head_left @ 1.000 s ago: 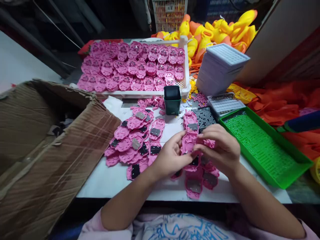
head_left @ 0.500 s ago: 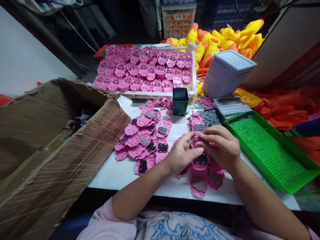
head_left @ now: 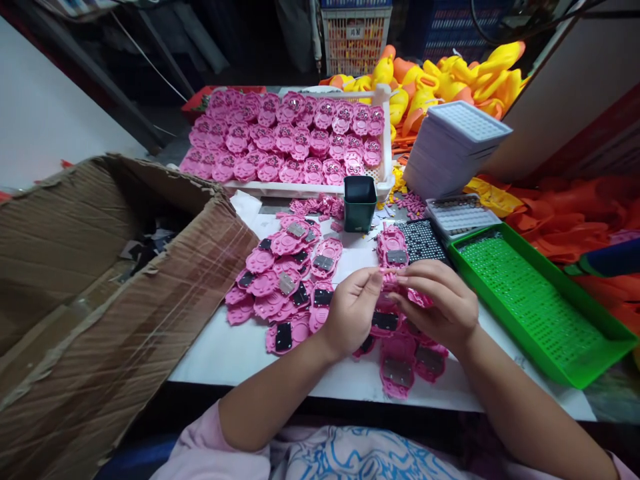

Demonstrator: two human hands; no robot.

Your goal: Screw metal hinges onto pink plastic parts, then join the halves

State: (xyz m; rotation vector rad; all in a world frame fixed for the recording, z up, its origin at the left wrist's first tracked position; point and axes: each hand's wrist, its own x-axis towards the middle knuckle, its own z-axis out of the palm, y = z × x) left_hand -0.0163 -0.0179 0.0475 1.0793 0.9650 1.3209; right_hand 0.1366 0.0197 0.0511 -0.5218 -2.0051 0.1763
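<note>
Between them, my left hand (head_left: 354, 310) and my right hand (head_left: 441, 300) hold a small pink plastic part (head_left: 389, 279) by its two sides, fingers pinched together. Its exact shape is mostly covered by my fingertips. Below and around my hands lie pink plastic casings (head_left: 399, 353) with black or grey rectangular plates on them. Just beyond my fingertips rests another pink casing (head_left: 393, 247) with a grey plate. To the left of my left hand is a loose heap of similar pink casings (head_left: 270, 283).
A cardboard box (head_left: 200, 267) stands at the left. Behind are a white tray (head_left: 300, 189) of pink casings, a dark green cup (head_left: 359, 217) and small pink pieces (head_left: 317, 206). On the right are a green tray (head_left: 545, 313), stacked white trays (head_left: 445, 157) and a black perforated tray (head_left: 425, 240).
My left thumb has lifted and closed against its fingers, and the left hand has rolled upward. The pink part between my fingertips shows more now. The view has shifted slightly.
</note>
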